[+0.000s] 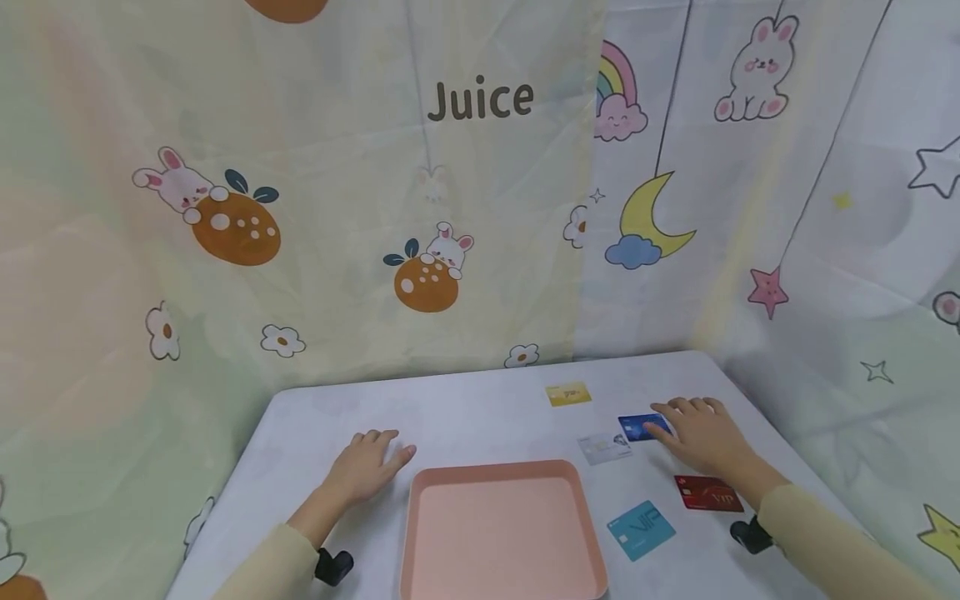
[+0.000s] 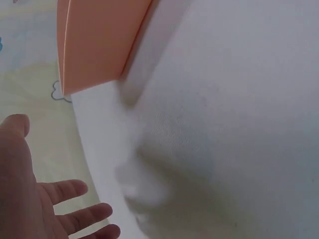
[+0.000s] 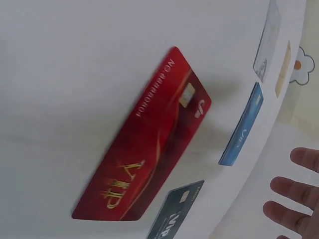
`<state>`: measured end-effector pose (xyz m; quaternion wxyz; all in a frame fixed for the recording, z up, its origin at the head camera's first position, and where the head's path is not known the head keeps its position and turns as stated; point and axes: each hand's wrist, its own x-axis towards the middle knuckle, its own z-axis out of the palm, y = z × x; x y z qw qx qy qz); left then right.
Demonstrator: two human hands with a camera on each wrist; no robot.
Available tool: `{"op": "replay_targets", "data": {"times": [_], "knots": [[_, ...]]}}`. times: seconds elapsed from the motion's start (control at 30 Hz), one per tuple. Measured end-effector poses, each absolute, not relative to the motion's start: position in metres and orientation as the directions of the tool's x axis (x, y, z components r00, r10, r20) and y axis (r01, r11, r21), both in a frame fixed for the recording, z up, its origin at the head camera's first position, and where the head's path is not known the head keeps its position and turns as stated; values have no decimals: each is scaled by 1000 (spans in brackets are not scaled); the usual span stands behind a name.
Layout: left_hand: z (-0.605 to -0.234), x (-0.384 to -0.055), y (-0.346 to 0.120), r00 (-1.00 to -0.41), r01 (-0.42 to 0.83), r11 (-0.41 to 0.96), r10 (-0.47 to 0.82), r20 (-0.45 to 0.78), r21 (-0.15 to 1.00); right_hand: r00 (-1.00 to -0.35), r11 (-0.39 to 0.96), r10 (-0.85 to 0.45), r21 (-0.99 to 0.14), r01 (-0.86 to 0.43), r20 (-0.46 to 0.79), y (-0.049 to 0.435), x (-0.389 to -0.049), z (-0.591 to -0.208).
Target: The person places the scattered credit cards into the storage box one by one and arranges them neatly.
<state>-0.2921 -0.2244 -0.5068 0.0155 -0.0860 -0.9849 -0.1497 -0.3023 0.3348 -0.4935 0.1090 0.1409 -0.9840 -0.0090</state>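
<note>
My right hand (image 1: 705,435) hovers with loosely spread fingers over the right side of the table, thumb overlapping a blue card (image 1: 633,427) in the head view. Just left of that lies a silver card (image 1: 600,450), and a gold card (image 1: 568,393) sits farther back. Below the wrist is a red VIP card (image 1: 697,492), with a teal VIP card (image 1: 641,531) nearer the tray. The right wrist view also reveals a dark VIP card (image 3: 175,211), hidden by the hand in the head view. Fingers relaxed and holding nothing, my left hand (image 1: 363,468) is beside the tray's far left corner.
A pink rectangular tray (image 1: 498,542) stands at the front middle of the white-covered table (image 1: 450,417). Printed cloth curtains (image 1: 337,208) rise behind the table and along both sides. Dark wrist cameras (image 1: 333,567) are worn on both wrists.
</note>
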Motion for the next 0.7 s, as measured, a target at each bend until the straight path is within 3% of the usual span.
{"op": "replay_targets", "data": {"times": [0.37, 0.6, 0.7], "knots": [[-499, -268, -209, -990, 62, 862, 117, -79, 504, -921, 940, -340, 78, -331, 189, 319, -295, -502], [-496, -261, -203, -988, 26, 832, 106, -112, 555, -880, 878, -473, 100, -468, 42, 315, -290, -506], [-495, -258, -204, -987, 8, 809, 102, -126, 588, -849, 848, -528, 52, -528, -13, 314, -286, -508]]}}
